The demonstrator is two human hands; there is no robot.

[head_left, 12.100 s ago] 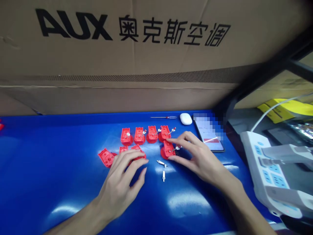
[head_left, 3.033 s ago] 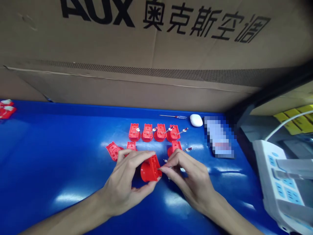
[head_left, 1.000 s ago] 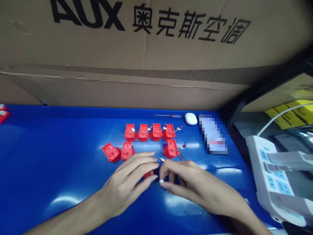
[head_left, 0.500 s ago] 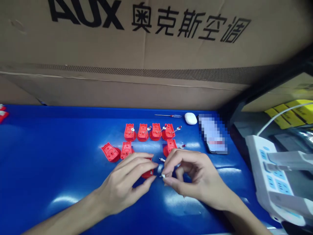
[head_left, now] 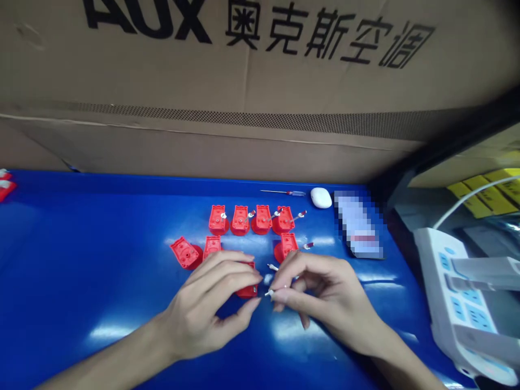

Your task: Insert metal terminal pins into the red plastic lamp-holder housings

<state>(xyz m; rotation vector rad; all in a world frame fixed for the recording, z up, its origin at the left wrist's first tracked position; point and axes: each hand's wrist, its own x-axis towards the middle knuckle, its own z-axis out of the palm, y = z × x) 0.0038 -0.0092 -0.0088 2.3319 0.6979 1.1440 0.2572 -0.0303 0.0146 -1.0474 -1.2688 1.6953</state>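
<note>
My left hand point(head_left: 213, 309) curves around a red plastic housing point(head_left: 248, 291) on the blue table, its fingers over the housing's far and left sides and its thumb at the near side. Between the thumb and index finger of my right hand point(head_left: 320, 287) is a small white part point(head_left: 270, 293) with a thin tip pointing left, just right of that housing and apart from it. Another white piece point(head_left: 273, 267) lies beyond my right fingertips. A red housing point(head_left: 288, 246) stands behind my right hand, and a second one point(head_left: 212, 246) is partly hidden behind my left hand.
Several red housings point(head_left: 240, 219) stand in a back row, some with small shafts. Behind them lie a screwdriver point(head_left: 294, 193), a white rounded case point(head_left: 320, 197) and a blurred-out phone point(head_left: 359, 225). A power strip point(head_left: 442, 271) with plugs is at right; a cardboard box point(head_left: 203, 146) stands behind.
My right hand's lower fingers have spread downward, while the white part stays in its pinch. The whole view has shifted slightly. My left hand remains around the red housing.
</note>
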